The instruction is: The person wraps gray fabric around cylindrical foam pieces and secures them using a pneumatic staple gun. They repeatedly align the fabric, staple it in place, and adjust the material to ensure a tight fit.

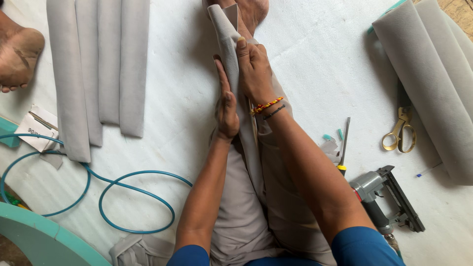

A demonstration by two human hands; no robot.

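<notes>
A long narrow piece covered in grey fabric (222, 24) lies along my outstretched leg, running from my lap toward my foot at the top. My left hand (225, 106) presses flat against its left side. My right hand (255, 69), with a red and yellow thread band at the wrist, grips the fabric from the right and over the top.
Several finished grey fabric strips (98, 64) lie at the upper left. Grey padded rolls (433, 74) sit at the right, with gold-handled scissors (401, 130), a screwdriver (343, 148) and a pneumatic staple gun (387, 197) nearby. A blue air hose (103, 197) loops at the left. Another person's foot (17, 56) is at the far left.
</notes>
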